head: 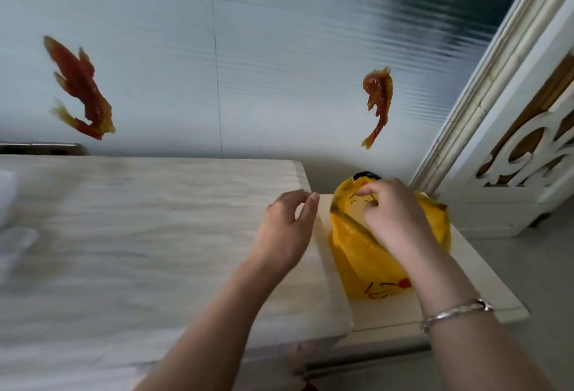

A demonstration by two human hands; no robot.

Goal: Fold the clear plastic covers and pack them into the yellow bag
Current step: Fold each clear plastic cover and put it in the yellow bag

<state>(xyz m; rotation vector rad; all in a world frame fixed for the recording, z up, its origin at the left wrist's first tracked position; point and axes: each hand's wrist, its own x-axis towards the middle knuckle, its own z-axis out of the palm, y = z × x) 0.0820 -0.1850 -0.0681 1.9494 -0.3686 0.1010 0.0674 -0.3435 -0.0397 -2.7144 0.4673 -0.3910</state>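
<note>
There is one yellow bag [375,263]. It stands on a low pale side table [484,279], on the right. The bag has black lines and a small red spot drawn on its front. Its top is open.

Two hands are in view. The right hand [394,216] is over the open top of the bag. Its fingers are curled and touch the far rim of the bag, but the view is blurry and I cannot tell if they pinch the bag or something clear inside it. A silver bracelet [456,314] sits on the right wrist. The left hand [290,223] hangs in the air just left of the bag. Its fingers are loosely bent, a little apart from the thumb, and hold nothing.

At the far left edge lies something pale and see-through [15,244]. It may be clear plastic covers, but it is too blurry to count them.

The big table [139,235] is light with a soft wood grain. It fills the left and the middle. Its right edge runs just beside the bag, and the side table sits lower, touching it.

Behind is a shiny pale wall [248,49]. Two red-orange fish stickers are on it, a large one [79,89] on the left and a small one [377,101] on the right. A white carved frame [528,142] leans at the far right.

The middle of the big table has plenty of room.
</note>
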